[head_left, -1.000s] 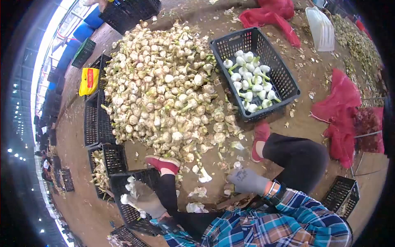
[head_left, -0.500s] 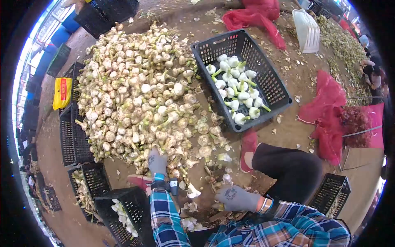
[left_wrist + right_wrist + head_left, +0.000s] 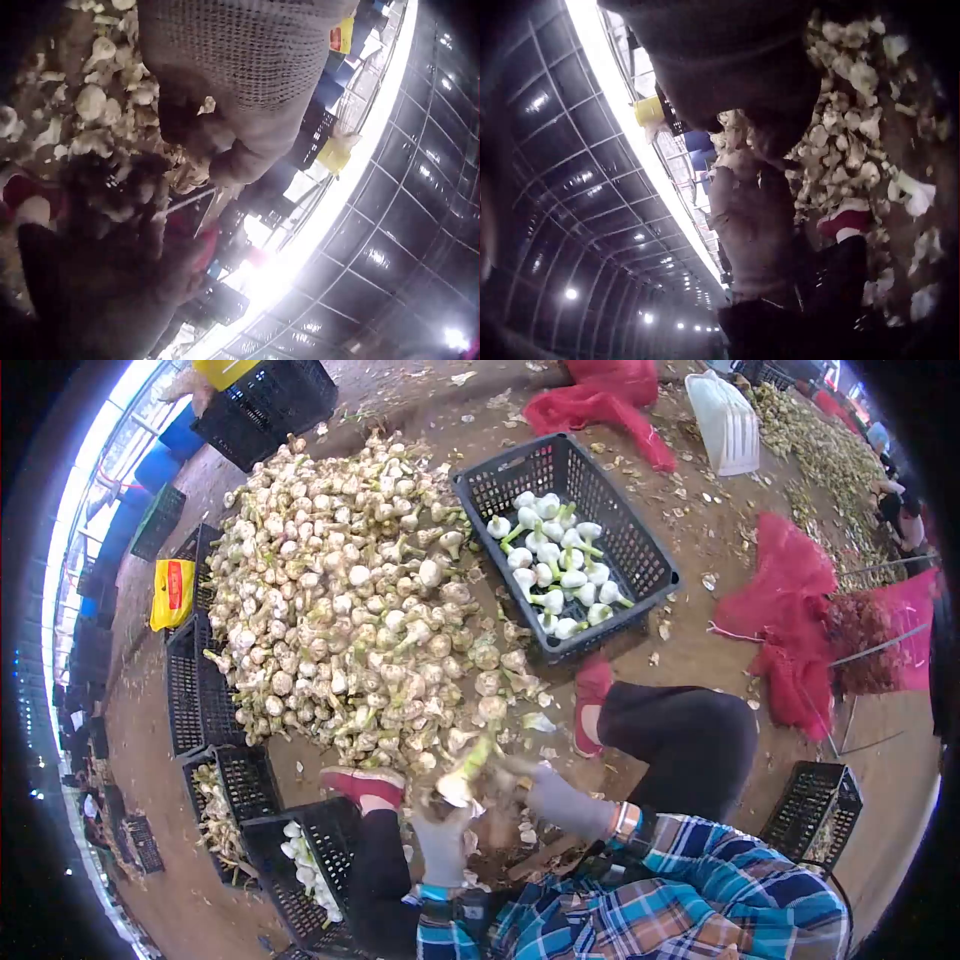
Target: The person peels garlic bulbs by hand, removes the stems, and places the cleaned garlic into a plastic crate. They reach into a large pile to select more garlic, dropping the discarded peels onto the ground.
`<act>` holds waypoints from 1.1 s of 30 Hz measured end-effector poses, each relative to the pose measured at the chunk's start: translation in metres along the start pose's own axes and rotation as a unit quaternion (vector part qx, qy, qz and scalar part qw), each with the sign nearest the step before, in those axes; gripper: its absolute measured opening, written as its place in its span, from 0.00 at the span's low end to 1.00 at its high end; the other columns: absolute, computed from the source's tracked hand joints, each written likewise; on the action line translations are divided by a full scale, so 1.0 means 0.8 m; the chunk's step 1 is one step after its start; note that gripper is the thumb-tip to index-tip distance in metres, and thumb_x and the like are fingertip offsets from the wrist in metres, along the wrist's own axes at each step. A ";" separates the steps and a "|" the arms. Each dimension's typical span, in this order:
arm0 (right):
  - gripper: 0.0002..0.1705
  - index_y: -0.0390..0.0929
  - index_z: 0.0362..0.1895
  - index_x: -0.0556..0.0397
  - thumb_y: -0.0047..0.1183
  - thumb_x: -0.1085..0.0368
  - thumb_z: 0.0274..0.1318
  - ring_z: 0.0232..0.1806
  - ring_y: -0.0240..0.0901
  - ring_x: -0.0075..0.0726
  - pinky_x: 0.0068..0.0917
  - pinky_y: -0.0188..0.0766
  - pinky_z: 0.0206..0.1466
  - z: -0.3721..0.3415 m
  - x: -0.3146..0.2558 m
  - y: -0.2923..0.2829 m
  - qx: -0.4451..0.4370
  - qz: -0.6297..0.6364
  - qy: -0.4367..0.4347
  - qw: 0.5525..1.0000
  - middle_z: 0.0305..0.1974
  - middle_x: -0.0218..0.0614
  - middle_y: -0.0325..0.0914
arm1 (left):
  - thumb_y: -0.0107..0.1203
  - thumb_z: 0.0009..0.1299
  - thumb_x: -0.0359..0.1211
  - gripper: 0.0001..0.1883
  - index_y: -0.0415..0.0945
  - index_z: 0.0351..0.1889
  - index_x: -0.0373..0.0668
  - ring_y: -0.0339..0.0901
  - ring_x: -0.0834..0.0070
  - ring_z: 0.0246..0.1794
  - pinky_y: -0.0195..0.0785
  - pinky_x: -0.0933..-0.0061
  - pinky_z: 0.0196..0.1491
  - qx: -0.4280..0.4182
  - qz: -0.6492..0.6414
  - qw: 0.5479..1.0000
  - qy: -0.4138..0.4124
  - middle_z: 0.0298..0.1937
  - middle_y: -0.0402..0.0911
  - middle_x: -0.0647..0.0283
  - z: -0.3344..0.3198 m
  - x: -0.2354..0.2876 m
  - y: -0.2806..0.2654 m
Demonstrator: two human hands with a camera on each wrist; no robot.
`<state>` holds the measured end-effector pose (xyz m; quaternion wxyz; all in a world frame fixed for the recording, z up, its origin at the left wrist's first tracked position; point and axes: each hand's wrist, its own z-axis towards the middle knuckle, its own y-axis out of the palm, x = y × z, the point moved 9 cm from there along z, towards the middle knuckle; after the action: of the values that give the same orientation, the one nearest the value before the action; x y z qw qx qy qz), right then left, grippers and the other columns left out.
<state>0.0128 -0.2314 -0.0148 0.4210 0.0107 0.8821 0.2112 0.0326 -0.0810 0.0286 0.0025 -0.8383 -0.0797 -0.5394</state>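
Observation:
My left hand point(image 3: 445, 850), in a grey glove, grips a garlic bulb point(image 3: 455, 790) by its underside, its green stem point(image 3: 478, 753) pointing up and away. My right hand point(image 3: 565, 805), gloved too, is curled close to the bulb's right side and blurred at its fingers. In the left wrist view, the thin blade of a small knife point(image 3: 213, 211) shows between my left hand point(image 3: 240, 75) and the dark right hand point(image 3: 105, 270); its handle is hidden. The right wrist view shows pale garlic point(image 3: 735, 142) at the fingertips of my left hand point(image 3: 754, 225).
A large heap of untrimmed garlic point(image 3: 340, 600) lies ahead. Clean white bulbs sit in a black crate point(image 3: 650, 555) beyond my right foot. Another crate point(image 3: 270, 860) with white bulbs stands by my left leg. Red netting point(image 3: 780, 610) lies right; peelings litter the ground between my feet.
My left hand goes from holding several white bulbs over the left crate to the heap, then back between my legs with a garlic bulb. The right hand has risen towards it.

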 end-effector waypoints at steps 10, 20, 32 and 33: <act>0.28 0.74 0.42 0.61 0.44 0.44 0.68 0.26 0.65 0.29 0.35 0.66 0.32 -0.030 -0.062 -0.018 0.070 -0.158 -0.150 0.973 0.24 0.37 0.69 | 0.67 0.49 0.23 0.31 0.71 0.54 0.37 0.75 0.72 0.50 0.69 0.70 0.54 -0.034 0.222 0.961 0.162 0.50 0.76 0.60 -0.059 0.015 0.038; 0.26 0.75 0.41 0.64 0.48 0.48 0.66 0.30 0.71 0.40 0.37 0.68 0.35 -0.031 -0.049 -0.023 -0.041 -0.224 -0.033 0.973 0.30 0.51 0.76 | 0.66 0.49 0.22 0.31 0.70 0.54 0.37 0.76 0.73 0.47 0.71 0.71 0.51 -0.071 0.269 0.936 0.217 0.48 0.77 0.60 -0.059 -0.001 0.016; 0.15 0.78 0.37 0.59 0.55 0.58 0.57 0.38 0.76 0.51 0.40 0.71 0.42 -0.016 -0.045 -0.021 0.023 -0.345 -0.237 0.908 0.32 0.49 0.78 | 0.57 0.64 0.24 0.23 0.66 0.57 0.37 0.74 0.73 0.52 0.72 0.70 0.49 0.024 -0.148 0.989 -0.011 0.52 0.74 0.59 -0.050 -0.051 0.011; 0.15 0.78 0.37 0.59 0.55 0.58 0.57 0.38 0.76 0.51 0.40 0.71 0.42 -0.016 -0.039 -0.014 0.023 -0.345 -0.236 0.908 0.32 0.49 0.78 | 0.54 0.66 0.27 0.22 0.65 0.59 0.37 0.73 0.72 0.53 0.71 0.70 0.51 0.012 -0.235 0.970 -0.051 0.54 0.72 0.58 -0.052 -0.059 0.017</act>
<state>0.0253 -0.2525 0.0113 0.6631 -0.2351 0.7102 0.0242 -0.0220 -0.1046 0.0043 -0.1188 -0.8225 -0.2811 -0.4799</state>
